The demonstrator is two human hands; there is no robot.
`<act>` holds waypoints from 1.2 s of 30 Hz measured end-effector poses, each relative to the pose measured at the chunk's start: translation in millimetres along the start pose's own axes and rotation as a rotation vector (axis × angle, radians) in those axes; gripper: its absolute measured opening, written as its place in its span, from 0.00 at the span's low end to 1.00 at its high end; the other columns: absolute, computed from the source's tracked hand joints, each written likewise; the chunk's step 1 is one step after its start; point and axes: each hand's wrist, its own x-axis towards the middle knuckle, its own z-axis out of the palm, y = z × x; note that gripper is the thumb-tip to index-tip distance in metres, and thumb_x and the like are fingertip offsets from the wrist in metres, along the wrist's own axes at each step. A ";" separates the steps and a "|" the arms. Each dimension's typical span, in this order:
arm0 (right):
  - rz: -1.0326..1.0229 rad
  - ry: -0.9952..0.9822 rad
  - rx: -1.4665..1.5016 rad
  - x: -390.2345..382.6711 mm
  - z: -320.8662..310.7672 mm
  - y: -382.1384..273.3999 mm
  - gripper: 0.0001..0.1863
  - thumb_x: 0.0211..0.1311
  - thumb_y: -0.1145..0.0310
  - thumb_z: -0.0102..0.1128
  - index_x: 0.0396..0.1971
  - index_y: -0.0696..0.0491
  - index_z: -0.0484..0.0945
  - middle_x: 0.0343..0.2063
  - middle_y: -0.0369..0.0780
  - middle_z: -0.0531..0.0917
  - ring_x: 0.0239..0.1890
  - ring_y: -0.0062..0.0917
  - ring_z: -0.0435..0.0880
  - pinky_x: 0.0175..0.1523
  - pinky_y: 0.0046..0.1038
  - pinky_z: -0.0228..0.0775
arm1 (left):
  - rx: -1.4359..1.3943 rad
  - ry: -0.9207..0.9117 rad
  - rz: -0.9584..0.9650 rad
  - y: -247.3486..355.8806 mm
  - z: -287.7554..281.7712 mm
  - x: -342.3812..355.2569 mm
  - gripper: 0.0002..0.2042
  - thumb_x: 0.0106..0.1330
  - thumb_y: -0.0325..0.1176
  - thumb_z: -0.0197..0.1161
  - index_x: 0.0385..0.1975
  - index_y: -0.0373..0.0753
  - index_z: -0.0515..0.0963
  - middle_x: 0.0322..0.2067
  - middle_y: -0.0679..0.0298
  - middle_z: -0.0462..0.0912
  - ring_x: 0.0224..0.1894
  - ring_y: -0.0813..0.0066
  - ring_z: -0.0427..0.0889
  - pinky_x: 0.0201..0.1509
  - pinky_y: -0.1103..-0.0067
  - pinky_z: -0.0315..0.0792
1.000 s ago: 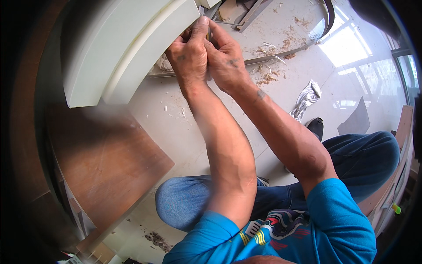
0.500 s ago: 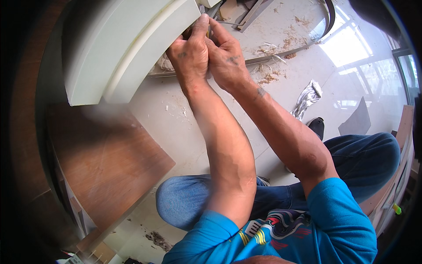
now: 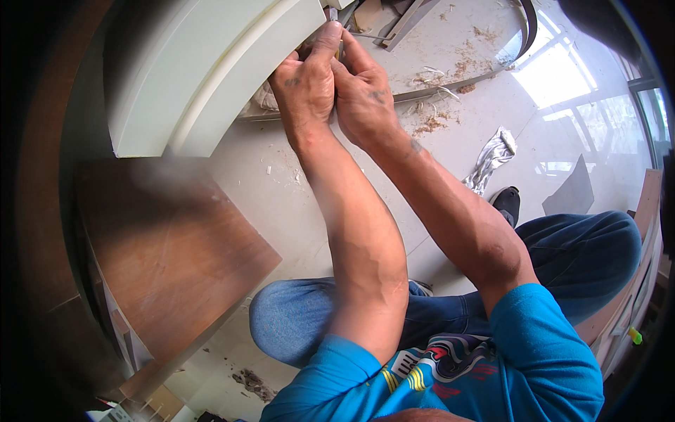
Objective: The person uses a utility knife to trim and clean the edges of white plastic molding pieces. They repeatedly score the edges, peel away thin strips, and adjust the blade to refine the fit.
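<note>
My left hand (image 3: 306, 91) and my right hand (image 3: 365, 102) are closed together at the top of the view, against the edge of a curved pale white panel (image 3: 239, 70) with a raised moulding. My left thumb points up beside a small greyish metal piece (image 3: 332, 14). My right fingers curl next to it, touching the left hand. Whatever they grip is mostly hidden by the fingers and too small to name.
Behind lie a curved strip (image 3: 517, 53), board offcuts (image 3: 373, 17) and shavings on the tiled floor. A brown board (image 3: 183, 274) lies left, a crumpled light cloth (image 3: 492, 158) and grey sheet piece (image 3: 566, 190) right. My bent legs frame the lower view; planks stand far right.
The white panel's lower end sits slightly higher and further right in the view. Both hands have shifted slightly up and right with it, keeping nearly the same grip.
</note>
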 end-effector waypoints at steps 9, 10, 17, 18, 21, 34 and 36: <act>0.026 -0.035 0.046 -0.2 -12.0 9.2 0.27 0.78 0.69 0.61 0.73 0.58 0.70 0.46 0.37 0.84 0.44 0.16 0.79 0.48 0.19 0.74 | -0.088 -0.044 -0.076 -2.8 -1.2 -3.3 0.14 0.67 0.27 0.76 0.49 0.30 0.84 0.42 0.63 0.88 0.45 0.78 0.84 0.53 0.80 0.76; 0.028 -0.035 0.015 1.5 -14.4 10.7 0.28 0.78 0.68 0.62 0.72 0.59 0.70 0.46 0.37 0.84 0.44 0.16 0.79 0.48 0.20 0.74 | -0.074 -0.031 -0.044 -4.7 -3.4 -2.3 0.14 0.67 0.27 0.76 0.49 0.30 0.84 0.42 0.63 0.88 0.45 0.78 0.84 0.54 0.80 0.76; 0.013 -0.091 -0.080 9.9 -13.8 4.9 0.27 0.77 0.67 0.61 0.71 0.58 0.72 0.48 0.39 0.85 0.45 0.16 0.80 0.49 0.22 0.75 | 0.064 0.071 0.079 -6.6 0.7 0.5 0.14 0.67 0.34 0.78 0.47 0.33 0.87 0.42 0.65 0.87 0.46 0.76 0.83 0.54 0.78 0.75; 0.019 -0.099 -0.059 11.1 -14.1 5.2 0.26 0.77 0.67 0.61 0.71 0.57 0.72 0.48 0.39 0.85 0.46 0.16 0.80 0.50 0.21 0.75 | 0.059 0.079 0.093 -7.0 2.0 1.3 0.14 0.67 0.34 0.78 0.46 0.33 0.87 0.41 0.65 0.87 0.45 0.76 0.83 0.54 0.78 0.75; 0.034 -0.097 -0.049 12.2 -14.6 8.4 0.25 0.78 0.68 0.60 0.71 0.57 0.72 0.49 0.39 0.86 0.47 0.17 0.80 0.51 0.21 0.75 | 0.063 0.061 0.072 -7.4 -0.6 4.0 0.15 0.67 0.35 0.78 0.47 0.33 0.87 0.42 0.65 0.87 0.46 0.75 0.83 0.54 0.77 0.75; 0.026 -0.107 0.084 14.6 -12.6 8.5 0.26 0.79 0.70 0.59 0.72 0.57 0.70 0.52 0.40 0.84 0.51 0.19 0.81 0.54 0.23 0.76 | 0.089 0.084 0.059 -2.6 5.7 1.4 0.16 0.67 0.33 0.78 0.49 0.32 0.87 0.48 0.61 0.88 0.51 0.72 0.83 0.60 0.75 0.75; 0.044 -0.116 0.151 13.8 -11.2 9.3 0.26 0.79 0.69 0.60 0.72 0.57 0.70 0.53 0.40 0.84 0.51 0.19 0.81 0.53 0.22 0.76 | 0.106 0.086 0.050 -2.5 3.8 1.5 0.16 0.67 0.32 0.78 0.49 0.32 0.87 0.48 0.61 0.88 0.51 0.72 0.84 0.59 0.76 0.75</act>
